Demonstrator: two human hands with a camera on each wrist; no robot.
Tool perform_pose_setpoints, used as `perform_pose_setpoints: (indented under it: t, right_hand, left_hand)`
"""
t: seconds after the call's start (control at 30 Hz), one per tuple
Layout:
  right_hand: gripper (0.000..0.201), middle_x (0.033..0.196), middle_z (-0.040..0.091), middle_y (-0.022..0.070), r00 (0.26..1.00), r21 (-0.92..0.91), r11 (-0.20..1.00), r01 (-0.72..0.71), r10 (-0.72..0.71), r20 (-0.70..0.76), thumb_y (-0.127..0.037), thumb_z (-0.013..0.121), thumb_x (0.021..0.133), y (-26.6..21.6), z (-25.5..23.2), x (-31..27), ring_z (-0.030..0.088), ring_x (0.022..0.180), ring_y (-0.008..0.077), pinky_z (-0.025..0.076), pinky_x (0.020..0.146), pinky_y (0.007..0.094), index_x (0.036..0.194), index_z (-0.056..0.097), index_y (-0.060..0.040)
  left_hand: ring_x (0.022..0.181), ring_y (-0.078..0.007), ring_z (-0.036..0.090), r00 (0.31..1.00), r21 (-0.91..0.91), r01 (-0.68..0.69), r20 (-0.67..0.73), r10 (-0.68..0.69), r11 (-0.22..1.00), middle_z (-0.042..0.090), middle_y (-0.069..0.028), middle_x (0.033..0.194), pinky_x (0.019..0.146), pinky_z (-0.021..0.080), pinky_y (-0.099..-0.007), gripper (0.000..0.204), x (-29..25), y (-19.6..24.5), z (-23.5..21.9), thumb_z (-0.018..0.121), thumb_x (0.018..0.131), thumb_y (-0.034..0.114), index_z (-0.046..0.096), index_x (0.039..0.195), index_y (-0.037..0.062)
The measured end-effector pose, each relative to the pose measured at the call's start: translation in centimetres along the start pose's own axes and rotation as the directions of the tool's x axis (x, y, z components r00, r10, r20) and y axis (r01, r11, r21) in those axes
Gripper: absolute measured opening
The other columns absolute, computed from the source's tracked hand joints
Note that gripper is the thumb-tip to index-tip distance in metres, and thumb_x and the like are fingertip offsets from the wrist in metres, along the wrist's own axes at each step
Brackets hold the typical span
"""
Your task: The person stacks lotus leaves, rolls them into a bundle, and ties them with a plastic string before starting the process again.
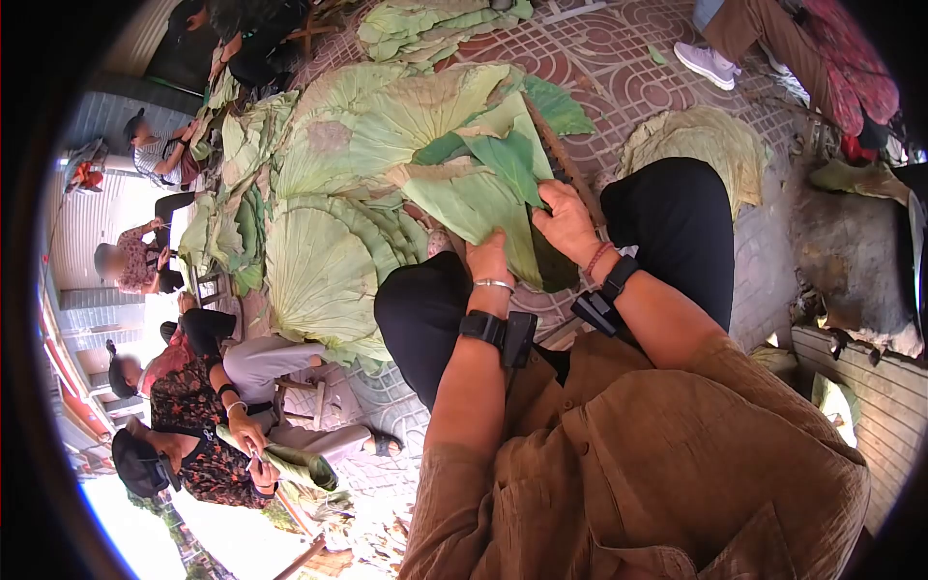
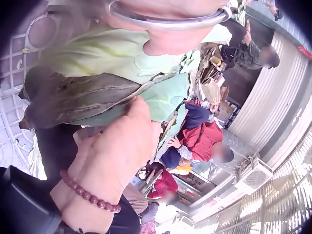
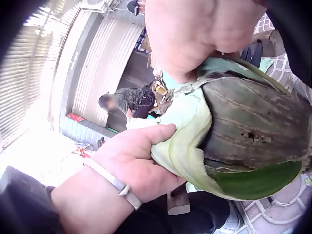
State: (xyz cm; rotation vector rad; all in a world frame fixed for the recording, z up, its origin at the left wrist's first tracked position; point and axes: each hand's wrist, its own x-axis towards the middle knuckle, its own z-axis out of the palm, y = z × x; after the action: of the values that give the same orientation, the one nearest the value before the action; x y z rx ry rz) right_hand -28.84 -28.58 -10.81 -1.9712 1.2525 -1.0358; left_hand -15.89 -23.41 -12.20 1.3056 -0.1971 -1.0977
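Over the lap is a folded bundle of large green leaves (image 1: 459,198), its near edge held by both hands. The left hand (image 1: 488,259), with a silver bracelet, grips the pale leaf; in the right wrist view that hand (image 3: 136,156) has its thumb on top of the pale fold (image 3: 187,141). A beaded bracelet marks the right hand (image 1: 566,224), which pinches the bundle's other side; the left wrist view shows this hand (image 2: 119,146) with its thumb against a blue-green leaf (image 2: 165,97). Dark brown, dry leaf (image 3: 253,122) lines the inside. Some fingers are hidden behind leaves.
A wide pile of flat leaves (image 1: 324,261) lies beyond and left of the knees, with another stack (image 1: 696,145) beyond the right knee. Several seated people are along the left side, one holding a rolled leaf (image 1: 304,466). Patterned paving (image 1: 619,58) shows beyond.
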Motion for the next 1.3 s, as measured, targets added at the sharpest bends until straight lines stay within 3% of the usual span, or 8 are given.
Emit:
perform_pose_setpoints:
  t: [0.37, 0.47, 0.57, 0.73, 0.93, 1.17, 1.23, 1.3]
  right_hand:
    - [0.019, 0.088, 0.057, 0.0194, 0.968, -0.009, 0.991, 0.137, -0.132, 0.214, -0.001, 0.051, 0.067, -1.1, -0.7, -0.6, 0.051, 0.089, 0.0387, 0.043, 0.078, 0.0434, 0.086, 0.050, -0.0011]
    - [0.017, 0.085, 0.057, 0.0206, 0.995, 0.013, 1.000, 0.001, -0.002, 0.098, -0.002, 0.051, 0.069, -0.6, -0.1, -0.8, 0.051, 0.085, 0.0403, 0.043, 0.075, 0.0456, 0.085, 0.050, -0.0010]
    - [0.019, 0.083, 0.056, 0.0224, 0.977, 0.159, 0.967, -0.200, 0.185, 0.109, -0.003, 0.051, 0.071, 0.7, 0.6, -0.3, 0.053, 0.080, 0.0408, 0.044, 0.075, 0.0426, 0.089, 0.052, -0.0020]
    - [0.030, 0.086, 0.061, 0.0073, 0.939, 0.715, 0.648, -0.264, 0.342, 0.037, 0.003, 0.047, 0.074, 1.0, 0.7, 0.1, 0.055, 0.075, 0.0150, 0.043, 0.070, 0.0258, 0.103, 0.057, -0.0028]
    - [0.034, 0.090, 0.060, 0.0010, 0.868, 0.836, 0.473, -0.277, 0.497, 0.006, 0.007, 0.046, 0.074, 1.0, -0.1, 0.5, 0.052, 0.078, 0.0088, 0.042, 0.068, 0.0212, 0.105, 0.056, -0.0024]
    - [0.037, 0.093, 0.060, -0.0003, 0.914, 0.828, 0.523, -0.201, 0.404, -0.033, 0.009, 0.044, 0.075, 0.6, -0.5, 0.3, 0.054, 0.084, 0.0095, 0.043, 0.075, 0.0236, 0.107, 0.057, -0.0028]
    - [0.038, 0.095, 0.063, 0.0043, 0.976, 0.415, 0.894, -0.170, 0.210, -0.053, 0.011, 0.043, 0.072, 0.5, -0.7, -0.2, 0.057, 0.089, 0.0148, 0.043, 0.080, 0.0259, 0.104, 0.059, -0.0025]
    - [0.038, 0.098, 0.063, 0.0110, 0.998, 0.165, 0.985, -0.042, 0.048, -0.032, 0.013, 0.043, 0.066, 0.2, -1.2, -0.5, 0.058, 0.097, 0.0241, 0.043, 0.086, 0.0310, 0.096, 0.062, -0.0020]
  left_hand:
    - [0.090, -0.0266, 0.058, 1.000, 0.038, -0.007, -0.008, 0.007, 0.999, 0.057, -0.0114, 0.107, 0.076, 0.049, -0.0377, 0.036, 0.0, 0.2, 0.3, 0.055, 0.084, 0.010, 0.047, 0.118, 0.0015]
    - [0.104, -0.0307, 0.052, 0.960, -0.320, 0.221, 0.239, -0.147, 0.921, 0.052, -0.0120, 0.119, 0.087, 0.043, -0.0460, 0.043, 0.4, 1.4, 0.0, 0.043, 0.091, 0.034, 0.045, 0.122, 0.0054]
    - [0.111, -0.0320, 0.048, 0.967, -0.333, 0.222, 0.198, -0.163, 0.916, 0.049, -0.0119, 0.124, 0.093, 0.038, -0.0485, 0.052, 0.4, 1.6, -0.2, 0.033, 0.092, 0.045, 0.043, 0.125, 0.0064]
    - [0.109, -0.0315, 0.050, 0.961, -0.233, 0.223, 0.214, -0.174, 0.947, 0.049, -0.0126, 0.123, 0.093, 0.040, -0.0483, 0.046, 1.4, 0.8, -1.0, 0.036, 0.093, 0.038, 0.042, 0.125, 0.0052]
    - [0.093, -0.0263, 0.057, 0.991, -0.106, 0.114, 0.075, -0.107, 0.988, 0.056, -0.0130, 0.108, 0.078, 0.049, -0.0400, 0.030, 1.9, 0.4, -1.1, 0.048, 0.090, 0.020, 0.048, 0.114, 0.0010]
    - [0.079, -0.0207, 0.060, 0.990, 0.146, -0.141, -0.001, 0.143, 0.979, 0.062, -0.0101, 0.096, 0.070, 0.050, -0.0323, 0.025, 2.6, 0.1, -1.3, 0.059, 0.083, 0.008, 0.054, 0.104, -0.0041]
    - [0.078, -0.0201, 0.060, 0.984, 0.180, -0.177, 0.012, 0.178, 0.968, 0.062, -0.0099, 0.096, 0.070, 0.050, -0.0322, 0.025, 2.9, -0.2, -1.6, 0.060, 0.081, 0.005, 0.055, 0.103, -0.0041]
    - [0.077, -0.0194, 0.060, 0.977, 0.213, -0.213, 0.026, 0.213, 0.954, 0.062, -0.0097, 0.096, 0.070, 0.050, -0.0322, 0.025, 3.4, -0.5, -2.1, 0.061, 0.079, 0.003, 0.056, 0.102, -0.0042]
